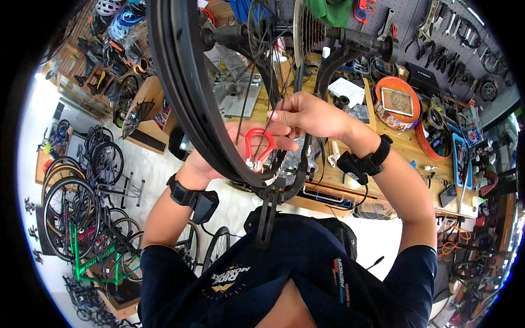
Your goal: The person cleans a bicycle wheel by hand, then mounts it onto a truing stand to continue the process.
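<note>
Workbench (404, 158): wooden, cluttered, 2 o'clock.
Stand (327, 71): black, 1 o'clock.
Wheel (174, 71): 11 o'clock; mounted, adjusting seemingly underway, remainder unclear.
Right hand (314, 116): 1 o'clock, thumb and finger pinched, catch unclear.
Left hand (233, 134): 10 o'clock, fingers spread.
Red wrench (248, 144): 12 o'clock, over left palm.

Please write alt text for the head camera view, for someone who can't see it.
A person's bare left hand and right hand are at a bicycle wheel in a black stand, with a red tool at its rim. Beyond is a cluttered wooden workbench; a green bicycle stands at left.
</note>
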Motion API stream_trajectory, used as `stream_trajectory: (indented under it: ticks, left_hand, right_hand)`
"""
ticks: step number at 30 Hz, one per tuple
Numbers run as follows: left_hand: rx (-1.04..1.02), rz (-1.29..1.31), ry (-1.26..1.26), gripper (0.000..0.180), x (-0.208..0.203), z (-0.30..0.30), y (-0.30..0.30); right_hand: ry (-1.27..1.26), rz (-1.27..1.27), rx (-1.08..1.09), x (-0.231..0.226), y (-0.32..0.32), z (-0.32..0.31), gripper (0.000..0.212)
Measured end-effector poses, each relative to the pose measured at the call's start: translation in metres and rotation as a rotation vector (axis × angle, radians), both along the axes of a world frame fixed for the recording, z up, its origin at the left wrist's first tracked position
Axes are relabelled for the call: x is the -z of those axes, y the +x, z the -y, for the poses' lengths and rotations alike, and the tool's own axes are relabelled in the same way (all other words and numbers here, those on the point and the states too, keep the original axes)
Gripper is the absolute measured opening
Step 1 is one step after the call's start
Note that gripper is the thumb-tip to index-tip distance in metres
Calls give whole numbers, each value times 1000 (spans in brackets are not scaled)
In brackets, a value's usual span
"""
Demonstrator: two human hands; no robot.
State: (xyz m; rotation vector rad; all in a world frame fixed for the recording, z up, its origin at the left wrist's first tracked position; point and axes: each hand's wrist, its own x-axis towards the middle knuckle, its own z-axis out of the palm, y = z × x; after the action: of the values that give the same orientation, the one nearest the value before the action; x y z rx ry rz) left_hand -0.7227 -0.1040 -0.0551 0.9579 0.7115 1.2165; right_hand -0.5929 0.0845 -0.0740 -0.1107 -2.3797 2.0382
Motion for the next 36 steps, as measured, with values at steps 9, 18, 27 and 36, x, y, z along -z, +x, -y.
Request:
stream_trajectory:
  ticks: [9, 18, 27, 36]
  left_hand:
    - [-103, 169, -42, 40, 7, -7, 9]
    - [-119, -136, -113, 29, 0, 1, 6]
    - [-356, -335, -144, 22, -5, 11, 18]
    - [-214, -162, -110, 24, -29, 8, 20]
  right_hand:
    - [-91, 22, 18, 4, 0, 2, 37]
    - [-13, 52, 121, 16, 0, 2, 34]
    - [386, -167, 319, 41, 43, 14, 44]
    - [559, -352, 478, 113, 106, 64, 37]
